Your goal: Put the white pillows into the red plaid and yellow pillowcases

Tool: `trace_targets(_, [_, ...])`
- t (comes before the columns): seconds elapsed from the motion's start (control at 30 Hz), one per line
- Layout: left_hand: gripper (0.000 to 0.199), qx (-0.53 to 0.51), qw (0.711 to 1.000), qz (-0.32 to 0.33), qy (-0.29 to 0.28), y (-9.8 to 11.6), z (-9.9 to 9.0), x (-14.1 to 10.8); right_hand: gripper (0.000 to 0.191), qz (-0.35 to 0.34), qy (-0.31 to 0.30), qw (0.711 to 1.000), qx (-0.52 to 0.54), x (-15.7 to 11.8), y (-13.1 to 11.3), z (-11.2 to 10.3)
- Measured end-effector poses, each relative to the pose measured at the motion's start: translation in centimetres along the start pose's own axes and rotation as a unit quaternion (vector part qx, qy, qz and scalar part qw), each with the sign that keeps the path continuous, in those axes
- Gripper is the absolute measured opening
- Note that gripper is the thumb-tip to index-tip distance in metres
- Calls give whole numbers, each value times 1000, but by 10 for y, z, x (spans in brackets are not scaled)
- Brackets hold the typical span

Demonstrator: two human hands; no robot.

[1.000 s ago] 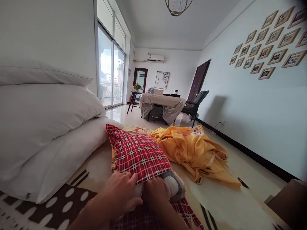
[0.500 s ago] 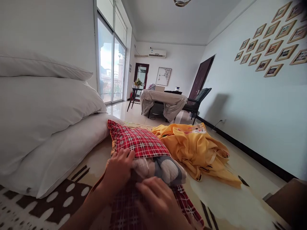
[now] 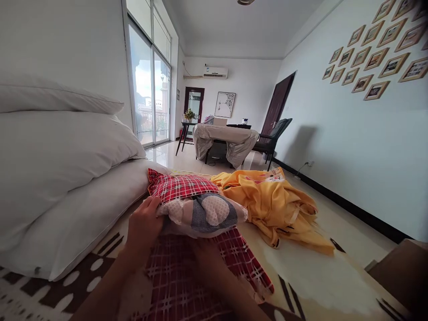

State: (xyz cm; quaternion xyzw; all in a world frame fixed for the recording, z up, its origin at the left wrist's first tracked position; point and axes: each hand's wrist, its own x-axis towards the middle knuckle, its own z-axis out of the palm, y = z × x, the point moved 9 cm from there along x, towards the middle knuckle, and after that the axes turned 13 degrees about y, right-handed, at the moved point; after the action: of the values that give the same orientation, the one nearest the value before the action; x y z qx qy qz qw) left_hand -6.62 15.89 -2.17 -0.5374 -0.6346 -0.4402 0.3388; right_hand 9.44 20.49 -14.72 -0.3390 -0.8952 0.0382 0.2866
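Observation:
A red plaid pillowcase (image 3: 187, 186) is partly drawn over a pillow (image 3: 216, 213) with white, grey and heart-like patches. The pillow's near end bulges out uncovered, while the other plaid layer lies flat beneath it towards me. My left hand (image 3: 144, 223) is closed at the left edge, its fingers curled on the pillowcase beside the pillow's corner. Under the pillow's near side, on the flat plaid layer, is my right hand (image 3: 209, 256); its fingers are hidden there. To the right lies a crumpled yellow cloth (image 3: 267, 200) with a cat print.
White pillows (image 3: 76, 151) are stacked on the left. Everything rests on a beige and brown patterned rug (image 3: 314, 281). A brown box (image 3: 394, 267) stands at the lower right. Further back are a covered table (image 3: 227, 133) and a black chair (image 3: 276, 136).
My left hand has moved left and slightly up to the pillowcase's edge. My right hand has slid under the pillow. The pillow's near end is lifted and more of it shows.

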Motion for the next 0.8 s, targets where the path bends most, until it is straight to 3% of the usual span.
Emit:
trace_targets(0.17, [7,-13,999,-48,20,-15,-6,5,36,58,21,996,-61,5,36,3])
trace_targets(0.4, [12,35,995,-93,-11,-27,-16,12,36,19,57,996,-71,7,18,-6])
trace_targets(0.5, [10,25,997,-68,-34,-22,-18,16,31,39,74,992,-91,5,27,-9])
trace_targets(0.67, [11,-57,996,62,-32,9,-23,15,36,63,81,989,-110,5,54,3])
trace_targets(0.8, [13,-37,997,42,-62,9,-20,12,42,45,84,990,-108,4,63,19])
